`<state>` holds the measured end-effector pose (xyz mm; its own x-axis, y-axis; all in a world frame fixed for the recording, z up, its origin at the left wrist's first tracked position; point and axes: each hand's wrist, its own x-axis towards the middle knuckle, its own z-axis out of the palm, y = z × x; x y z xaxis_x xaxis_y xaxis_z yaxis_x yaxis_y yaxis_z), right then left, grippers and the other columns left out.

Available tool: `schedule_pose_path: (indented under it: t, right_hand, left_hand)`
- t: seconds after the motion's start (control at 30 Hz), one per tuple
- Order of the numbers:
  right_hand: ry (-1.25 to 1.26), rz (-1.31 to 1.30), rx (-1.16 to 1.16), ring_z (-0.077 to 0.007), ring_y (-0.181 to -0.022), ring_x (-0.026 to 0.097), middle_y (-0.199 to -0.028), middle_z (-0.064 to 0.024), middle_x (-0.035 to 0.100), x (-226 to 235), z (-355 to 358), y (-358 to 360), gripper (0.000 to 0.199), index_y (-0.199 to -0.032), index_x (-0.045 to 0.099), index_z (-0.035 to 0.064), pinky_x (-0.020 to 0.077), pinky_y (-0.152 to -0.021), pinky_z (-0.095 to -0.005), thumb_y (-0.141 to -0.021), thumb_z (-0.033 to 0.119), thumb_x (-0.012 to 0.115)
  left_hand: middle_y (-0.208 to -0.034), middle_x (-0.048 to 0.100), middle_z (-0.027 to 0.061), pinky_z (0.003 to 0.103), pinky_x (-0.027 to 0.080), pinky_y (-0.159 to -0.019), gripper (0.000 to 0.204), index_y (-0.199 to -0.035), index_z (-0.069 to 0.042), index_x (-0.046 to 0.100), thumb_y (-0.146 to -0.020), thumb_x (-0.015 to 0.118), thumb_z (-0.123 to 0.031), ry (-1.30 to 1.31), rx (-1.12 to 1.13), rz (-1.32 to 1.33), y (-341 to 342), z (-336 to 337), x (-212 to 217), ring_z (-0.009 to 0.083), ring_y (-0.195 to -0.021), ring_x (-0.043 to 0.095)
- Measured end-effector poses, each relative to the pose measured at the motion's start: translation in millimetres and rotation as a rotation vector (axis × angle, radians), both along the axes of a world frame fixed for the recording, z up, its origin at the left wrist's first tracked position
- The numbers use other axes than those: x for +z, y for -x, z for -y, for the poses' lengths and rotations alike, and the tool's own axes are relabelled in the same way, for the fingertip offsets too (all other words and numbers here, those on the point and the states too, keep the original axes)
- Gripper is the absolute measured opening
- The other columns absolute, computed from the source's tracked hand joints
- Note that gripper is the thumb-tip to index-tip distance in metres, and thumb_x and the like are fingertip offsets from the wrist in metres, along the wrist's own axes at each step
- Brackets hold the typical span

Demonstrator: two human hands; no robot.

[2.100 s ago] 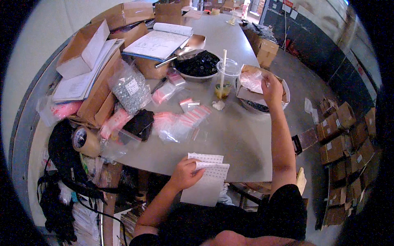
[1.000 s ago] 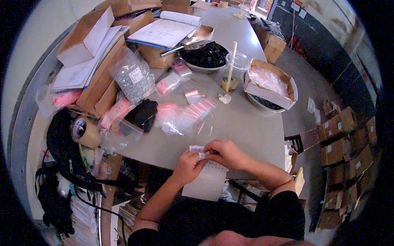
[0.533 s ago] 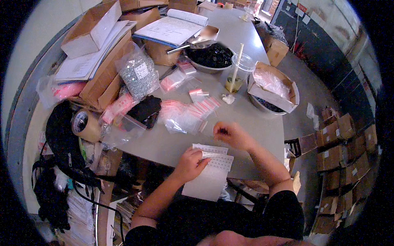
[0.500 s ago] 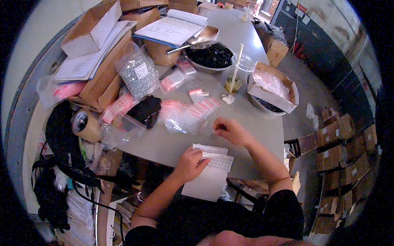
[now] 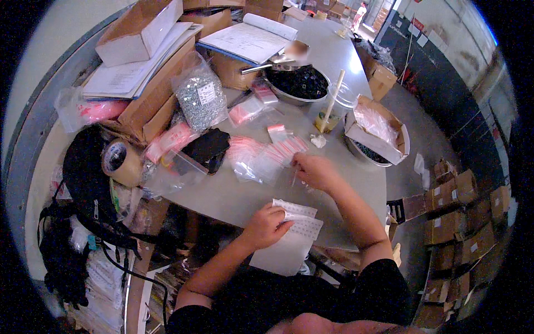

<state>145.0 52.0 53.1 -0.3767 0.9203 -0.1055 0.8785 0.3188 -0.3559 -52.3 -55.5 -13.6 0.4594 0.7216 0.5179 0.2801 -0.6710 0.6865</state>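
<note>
A white sheet of small printed labels (image 5: 283, 253), its upper part folded over, is gripped by my left hand (image 5: 268, 227) at the table's near edge. Thumb and fingers press on the fold. My right hand (image 5: 317, 171) is closed, its fingertips pinched at the right end of a fanned row of small clear zip-lock bags (image 5: 258, 164) with red strips. A clear bag edge shows just below those fingers; the fingertips partly hide it. Beyond the row lies a separate small zip-lock bag (image 5: 276, 132).
A cup with a straw (image 5: 328, 118), a crumpled tissue (image 5: 318, 141) and an open white box (image 5: 361, 133) stand right. Behind are a metal bowl of black parts (image 5: 300, 99) and a clipboard (image 5: 247, 42). Left are a bag of metal pieces (image 5: 200, 106) and a tape roll (image 5: 123, 161).
My right hand has moved slightly up and right, to the end of the bag row. The whole view has shifted a little; my left hand keeps its hold on the sheet.
</note>
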Motion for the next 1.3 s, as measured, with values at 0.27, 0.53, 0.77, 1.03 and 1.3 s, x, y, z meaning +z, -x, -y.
schedule_pose_path:
  t: [0.27,0.53,0.77,1.03,1.3]
  right_hand:
    - [-0.24,-0.082,-0.068,-0.038,-0.085,0.062,-0.088,-0.0194,0.063,-49.7,-15.7,43.7,0.026,-0.104,0.05,0.0067,0.048,-0.073,-0.0447,-0.083,0.015,0.062]
    - [-0.083,-0.077,-0.063,-0.0368,-0.1,0.055,-0.108,-0.0197,0.055,-10.0,-7.4,5.2,0.028,-0.095,0.056,0.0039,0.0466,-0.084,-0.0428,-0.078,0.021,0.07]
    - [-0.43,-0.003,0.095,-0.0356,-0.097,0.055,-0.1,-0.0192,0.055,-60.7,-30.6,38.0,0.023,-0.083,0.06,0.0019,0.0467,-0.083,-0.041,-0.075,0.019,0.072]
    - [-0.049,-0.167,-0.079,-0.0274,-0.089,0.058,-0.093,-0.0154,0.061,-9.0,-10.3,26.7,0.022,-0.084,0.062,0.0008,0.0477,-0.078,-0.0358,-0.075,0.017,0.073]
    - [0.397,-0.42,0.3,-0.0264,-0.086,0.063,-0.095,-0.0127,0.066,16.4,51.2,3.3,0.024,-0.102,0.063,0.0035,0.0498,-0.076,-0.0374,-0.082,0.017,0.067]
  left_hand:
    - [-0.08,0.061,0.0137,0.043,0.047,-0.078,0.017,-0.08,-0.001,0.063,-0.081,0.066,-0.018,-0.02,-0.006,0.054,1.3,0.1,6.9,0.0351,-0.08,0.058]
    - [-0.083,0.063,0.0158,0.048,0.044,-0.089,0.025,-0.07,-0.004,0.055,-0.082,0.068,-0.021,0.048,-0.047,0.019,1.8,1.8,4.3,0.0363,-0.084,0.061]
    - [-0.088,0.065,0.0157,0.048,0.045,-0.089,0.02,-0.076,-0.003,0.059,-0.081,0.07,-0.02,-0.005,-0.075,0.045,6.3,1.2,3.9,0.0345,-0.086,0.062]
    - [-0.089,0.064,0.0135,0.041,0.047,-0.08,0.015,-0.082,-0.001,0.063,-0.078,0.07,-0.014,-0.069,-0.095,0.128,0.7,1.9,-4.4,0.031,-0.084,0.061]
    - [-0.089,0.065,0.0113,0.04,0.048,-0.082,0.013,-0.082,-0.002,0.063,-0.078,0.07,-0.013,-0.142,-0.134,0.07,-0.1,2.9,0.0,0.0291,-0.086,0.062]
